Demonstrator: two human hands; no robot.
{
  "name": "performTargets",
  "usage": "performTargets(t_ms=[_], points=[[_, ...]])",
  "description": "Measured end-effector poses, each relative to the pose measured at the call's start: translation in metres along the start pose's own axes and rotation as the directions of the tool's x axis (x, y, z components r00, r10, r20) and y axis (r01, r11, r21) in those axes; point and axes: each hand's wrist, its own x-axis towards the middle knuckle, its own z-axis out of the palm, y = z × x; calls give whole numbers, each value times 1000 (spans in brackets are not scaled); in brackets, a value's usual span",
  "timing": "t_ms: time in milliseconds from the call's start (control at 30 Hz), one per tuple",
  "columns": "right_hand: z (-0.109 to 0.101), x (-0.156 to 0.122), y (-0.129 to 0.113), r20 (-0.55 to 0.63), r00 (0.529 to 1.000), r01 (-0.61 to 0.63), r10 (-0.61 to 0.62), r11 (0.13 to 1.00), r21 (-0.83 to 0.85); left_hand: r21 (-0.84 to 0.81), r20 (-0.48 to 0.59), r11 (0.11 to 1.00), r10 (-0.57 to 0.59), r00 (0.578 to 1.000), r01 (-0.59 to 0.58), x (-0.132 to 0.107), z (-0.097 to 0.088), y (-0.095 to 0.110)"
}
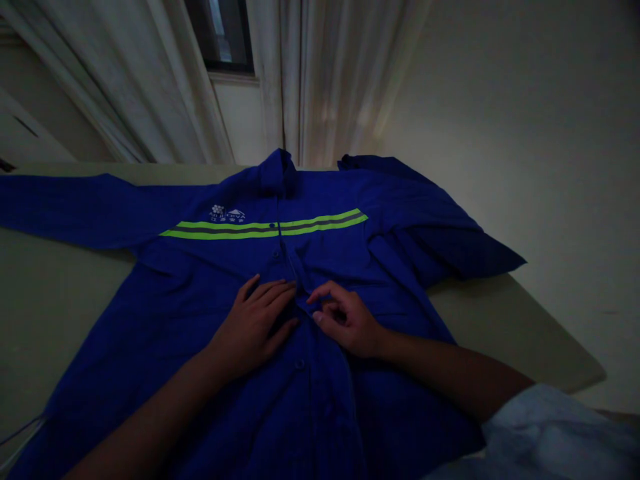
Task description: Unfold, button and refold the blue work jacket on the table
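Dim room: pale curtains (320, 73), dark window (223, 33), beige table (45, 300).

L forearm is extended up from lower left, bare; left hand (257, 321) is laid flat, palm down, fingers together and pointed up-right. R forearm is brought in from lower right; right hand (345, 320) is curled, thumb and forefinger pinched.

Blue jacket (200, 320) with a yellow-green and grey stripe (265, 227), white logo (227, 214).

Dim, underexposed; soft focus; wide-angle bending at edges
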Motion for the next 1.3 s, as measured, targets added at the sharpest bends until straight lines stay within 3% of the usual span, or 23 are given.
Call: performTargets(t_ms=[267, 400, 500, 600, 700, 767, 933, 1033, 1167, 1233, 1300], points=[[0, 0, -3, 23, 998, 58, -56, 995, -84, 35, -29, 999, -24, 999, 25, 0, 2, 3], [1, 3, -4, -66, 989, 123, -135, 979, -162, 79, -106, 981, -171, 979, 180, 1, 3, 0], [-5, 6, -15, -78, 989, 101, -124, 961, -258, 134, -147, 926, -333, 932, 352, 0, -3, -13], [-21, 8, -33, 65, 998, 53, -25, 876, -480, 172, -131, 840, -498, 857, 515, 0, -12, -34], [-42, 8, -40, 172, 969, -7, 175, 719, -695, 121, 21, 780, -621, 784, 615, 7, -14, -54], [-53, 11, -32, 184, 940, -49, 287, 650, -758, 160, 64, 764, -640, 766, 625, 18, -10, -62], [-69, 28, -6, 198, 928, -40, 315, 614, -788, 284, 31, 740, -643, 765, 610, 50, -5, -70], [-72, 32, -10, 198, 935, -21, 296, 601, -799, 322, 86, 744, -639, 764, 586, 65, -23, -76], [-63, 27, -20, 236, 950, 47, 206, 650, -758, 332, 144, 798, -570, 809, 503, 92, -54, -88], [-54, 25, -17, 248, 965, 125, 82, 689, -714, 314, 56, 822, -514, 856, 474, 114, -60, -98], [-45, 23, -11, 295, 955, 219, -20, 715, -663, 272, -122, 857, -422, 899, 439, 142, -58, -110]])
